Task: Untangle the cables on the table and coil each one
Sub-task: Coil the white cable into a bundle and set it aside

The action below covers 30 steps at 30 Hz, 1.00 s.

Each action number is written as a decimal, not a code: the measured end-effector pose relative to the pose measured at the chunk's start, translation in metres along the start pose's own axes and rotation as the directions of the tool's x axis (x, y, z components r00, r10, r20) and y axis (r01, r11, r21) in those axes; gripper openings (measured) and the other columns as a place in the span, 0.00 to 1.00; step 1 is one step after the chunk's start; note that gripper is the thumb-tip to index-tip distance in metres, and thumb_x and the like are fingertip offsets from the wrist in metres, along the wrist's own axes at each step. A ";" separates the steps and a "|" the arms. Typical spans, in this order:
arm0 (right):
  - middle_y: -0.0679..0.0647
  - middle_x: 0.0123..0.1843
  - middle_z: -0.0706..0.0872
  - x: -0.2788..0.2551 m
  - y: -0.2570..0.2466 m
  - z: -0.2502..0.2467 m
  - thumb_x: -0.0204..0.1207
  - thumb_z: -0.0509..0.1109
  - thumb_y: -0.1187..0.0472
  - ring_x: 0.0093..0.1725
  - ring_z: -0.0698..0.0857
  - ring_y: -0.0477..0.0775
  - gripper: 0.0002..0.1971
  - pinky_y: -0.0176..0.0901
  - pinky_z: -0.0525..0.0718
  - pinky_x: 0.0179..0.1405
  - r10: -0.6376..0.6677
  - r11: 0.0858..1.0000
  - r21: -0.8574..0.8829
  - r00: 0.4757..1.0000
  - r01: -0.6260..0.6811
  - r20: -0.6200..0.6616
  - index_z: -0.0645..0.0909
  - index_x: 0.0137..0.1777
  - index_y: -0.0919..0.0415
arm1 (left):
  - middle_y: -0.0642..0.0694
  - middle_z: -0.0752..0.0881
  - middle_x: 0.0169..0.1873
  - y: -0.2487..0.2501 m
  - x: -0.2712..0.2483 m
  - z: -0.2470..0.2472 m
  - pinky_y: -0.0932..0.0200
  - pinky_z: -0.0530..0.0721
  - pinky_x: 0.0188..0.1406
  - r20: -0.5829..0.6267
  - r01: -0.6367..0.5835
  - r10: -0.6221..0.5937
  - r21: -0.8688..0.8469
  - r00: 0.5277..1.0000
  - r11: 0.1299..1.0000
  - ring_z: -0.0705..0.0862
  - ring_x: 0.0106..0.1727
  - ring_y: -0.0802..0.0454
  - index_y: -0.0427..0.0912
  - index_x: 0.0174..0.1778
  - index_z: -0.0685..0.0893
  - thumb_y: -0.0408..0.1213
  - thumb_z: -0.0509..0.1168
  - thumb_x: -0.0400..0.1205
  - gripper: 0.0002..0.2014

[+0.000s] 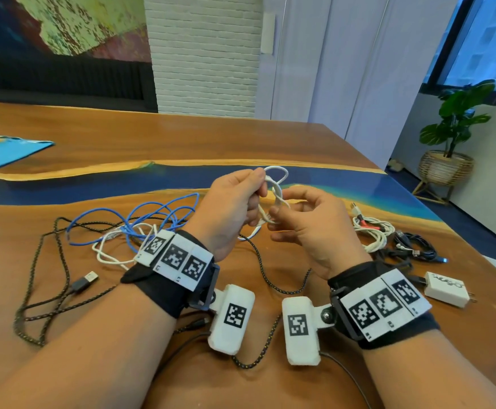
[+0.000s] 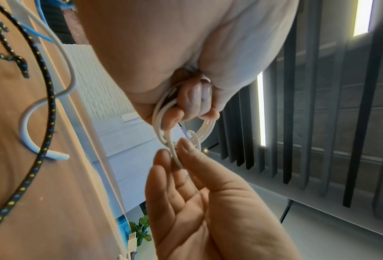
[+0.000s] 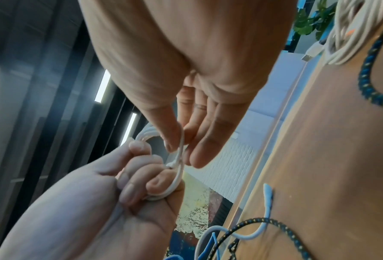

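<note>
Head view shows the left hand (image 1: 229, 205) fisted around a small coil of thin white cable (image 1: 275, 196), held above the wooden table (image 1: 182, 137). Just right of it, the right hand (image 1: 308, 225) pinches the coil's lower strand, other fingers loose; the loops stand upright between them.

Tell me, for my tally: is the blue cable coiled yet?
No. The blue cable lies in loose tangled loops on the table.

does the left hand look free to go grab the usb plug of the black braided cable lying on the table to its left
Probably not yet: the left hand grips the white cable coil, which the right hand also pinches. The USB plug itself lies uncovered on the table, so the path looks open.
</note>
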State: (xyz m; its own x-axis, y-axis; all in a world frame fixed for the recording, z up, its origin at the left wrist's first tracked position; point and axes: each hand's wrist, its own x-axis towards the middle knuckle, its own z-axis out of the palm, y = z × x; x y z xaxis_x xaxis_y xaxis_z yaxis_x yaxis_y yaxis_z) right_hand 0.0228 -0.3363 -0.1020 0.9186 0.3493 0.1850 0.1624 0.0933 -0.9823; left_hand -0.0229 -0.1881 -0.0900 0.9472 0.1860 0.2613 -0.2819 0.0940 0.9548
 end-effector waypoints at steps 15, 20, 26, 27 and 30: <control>0.51 0.28 0.75 0.014 -0.005 -0.025 0.87 0.67 0.63 0.26 0.71 0.48 0.10 0.41 0.76 0.24 0.040 0.997 0.063 0.994 -0.034 -0.103 0.90 0.53 0.58 | 0.54 0.59 0.20 0.018 -0.001 -0.009 0.60 0.60 0.23 0.052 0.082 -0.064 -0.527 0.997 0.846 0.55 0.19 0.56 0.43 0.35 0.75 0.43 0.52 0.92 0.20; 0.40 0.38 0.90 0.011 -0.001 -0.016 0.82 0.73 0.67 0.36 0.85 0.32 0.11 0.25 0.80 0.36 -0.090 0.918 -0.377 0.991 0.119 0.094 0.92 0.46 0.51 | 0.52 0.59 0.21 0.016 -0.001 -0.003 0.58 0.70 0.29 0.130 0.106 -0.035 -0.585 0.991 0.804 0.58 0.20 0.55 0.43 0.35 0.75 0.44 0.51 0.92 0.20; 0.60 0.36 0.88 0.007 0.011 0.004 0.81 0.74 0.68 0.35 0.84 0.53 0.05 0.44 0.87 0.36 -0.023 1.000 0.007 0.999 0.022 0.025 0.92 0.49 0.68 | 0.51 0.60 0.23 0.008 0.000 0.001 0.52 0.64 0.41 0.078 0.063 -0.029 -0.480 0.997 0.875 0.61 0.26 0.51 0.42 0.36 0.74 0.44 0.51 0.93 0.20; 0.62 0.37 0.89 0.005 0.012 0.008 0.82 0.73 0.68 0.35 0.86 0.53 0.06 0.43 0.88 0.37 -0.005 0.998 0.069 1.000 0.004 0.027 0.91 0.50 0.69 | 0.51 0.60 0.23 0.007 0.000 0.001 0.52 0.64 0.41 0.069 0.062 -0.033 -0.473 0.997 0.879 0.61 0.26 0.51 0.42 0.36 0.74 0.44 0.51 0.93 0.20; 0.62 0.40 0.91 0.002 0.012 0.016 0.83 0.71 0.69 0.35 0.89 0.52 0.07 0.40 0.91 0.39 0.036 0.975 0.218 0.999 -0.044 0.041 0.91 0.49 0.67 | 0.51 0.60 0.23 0.008 0.000 -0.001 0.53 0.64 0.40 0.053 0.062 -0.042 -0.482 0.998 0.874 0.60 0.26 0.52 0.42 0.36 0.75 0.44 0.52 0.93 0.20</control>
State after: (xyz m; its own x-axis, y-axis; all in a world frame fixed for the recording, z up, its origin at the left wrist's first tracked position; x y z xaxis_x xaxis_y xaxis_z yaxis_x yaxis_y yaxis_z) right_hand 0.0205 -0.3199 -0.1128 0.9083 0.3902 0.1510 0.0399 0.2785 -0.9596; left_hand -0.0250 -0.1862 -0.0825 0.9649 0.1295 0.2284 -0.2611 0.5650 0.7827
